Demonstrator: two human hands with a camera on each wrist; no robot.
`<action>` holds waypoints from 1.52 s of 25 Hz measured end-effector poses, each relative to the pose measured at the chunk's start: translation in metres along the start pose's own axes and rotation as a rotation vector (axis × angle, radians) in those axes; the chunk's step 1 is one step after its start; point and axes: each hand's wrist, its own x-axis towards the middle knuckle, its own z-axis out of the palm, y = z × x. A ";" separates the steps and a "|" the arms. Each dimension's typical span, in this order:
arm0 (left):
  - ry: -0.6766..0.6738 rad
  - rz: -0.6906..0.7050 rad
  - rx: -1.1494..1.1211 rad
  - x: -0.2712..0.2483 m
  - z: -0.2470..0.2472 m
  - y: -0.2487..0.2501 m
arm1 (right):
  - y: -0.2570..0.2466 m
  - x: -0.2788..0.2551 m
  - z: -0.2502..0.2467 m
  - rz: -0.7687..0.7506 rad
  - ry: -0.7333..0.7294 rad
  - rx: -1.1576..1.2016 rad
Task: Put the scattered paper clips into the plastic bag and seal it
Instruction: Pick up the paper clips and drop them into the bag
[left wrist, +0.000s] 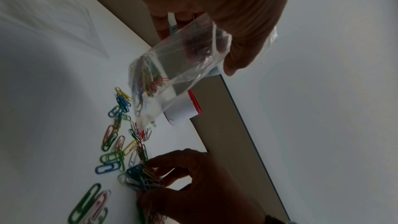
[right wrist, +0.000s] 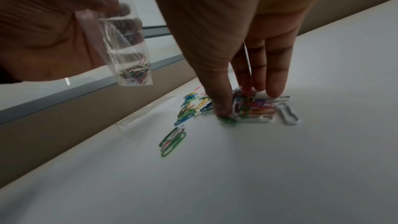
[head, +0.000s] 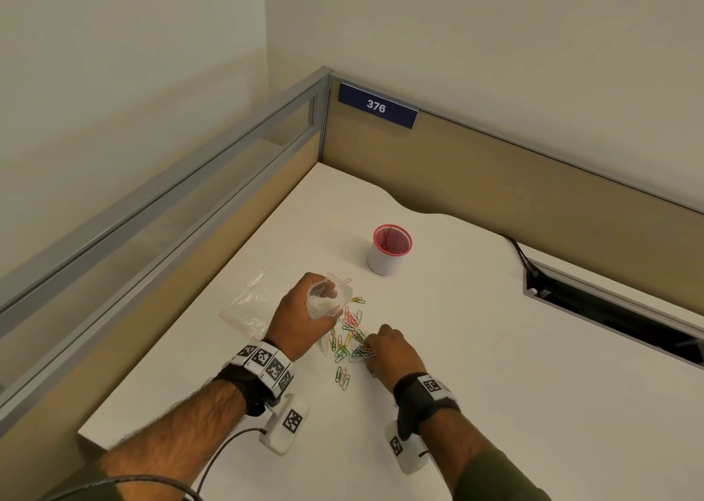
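Observation:
My left hand (head: 318, 310) grips a small clear plastic bag (head: 343, 295) above the white desk, mouth up and open. Several coloured clips lie in the bag's bottom (left wrist: 150, 81); the wrist view shows the bag (right wrist: 127, 54) hanging from that hand. Coloured paper clips (head: 348, 333) are scattered on the desk under and beside the bag. My right hand (head: 367, 352) is down on the pile, thumb and fingers pinching a bunch of clips (right wrist: 254, 106). A white clip (right wrist: 287, 113) lies just right of the bunch, and a few green and red ones (right wrist: 172, 140) lie nearer me.
A second clear bag (head: 247, 302) lies flat on the desk left of my left hand. A white cup with a red mesh rim (head: 390, 251) stands behind the clips. A cable slot (head: 609, 310) opens in the desk at the right. Partition walls close the desk's left and back.

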 end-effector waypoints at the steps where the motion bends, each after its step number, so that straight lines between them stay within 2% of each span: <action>1: -0.006 0.002 -0.001 0.000 0.000 0.000 | -0.003 0.001 0.001 -0.007 0.012 -0.009; 5: 0.005 0.009 -0.006 0.000 -0.002 0.000 | 0.000 0.004 -0.006 0.051 0.059 0.053; 9: 0.022 -0.001 -0.007 0.000 -0.004 -0.004 | 0.015 0.005 -0.027 0.129 0.143 0.209; 12: 0.007 -0.012 -0.005 -0.001 0.000 -0.002 | 0.017 -0.002 -0.053 0.126 0.230 0.380; 16: -0.029 -0.019 0.011 -0.001 0.006 0.002 | -0.006 -0.017 -0.107 0.043 0.384 0.741; 20: -0.046 -0.014 0.029 0.000 0.011 0.006 | -0.044 -0.023 -0.145 -0.128 0.424 0.870; 27: -0.039 0.004 0.043 0.003 0.010 0.009 | -0.075 -0.016 -0.137 -0.242 0.340 0.580; 31: -0.044 0.001 0.053 0.000 0.005 0.005 | -0.067 -0.021 -0.146 -0.241 0.451 0.641; 33: -0.041 -0.018 0.042 -0.003 0.003 0.002 | -0.048 -0.018 -0.143 -0.181 0.501 0.688; 35: -0.022 -0.017 0.034 -0.006 0.000 -0.002 | -0.022 -0.010 -0.120 -0.049 0.466 0.622; 38: -0.007 -0.011 0.022 -0.009 -0.005 -0.005 | 0.015 -0.005 -0.062 0.183 0.213 0.341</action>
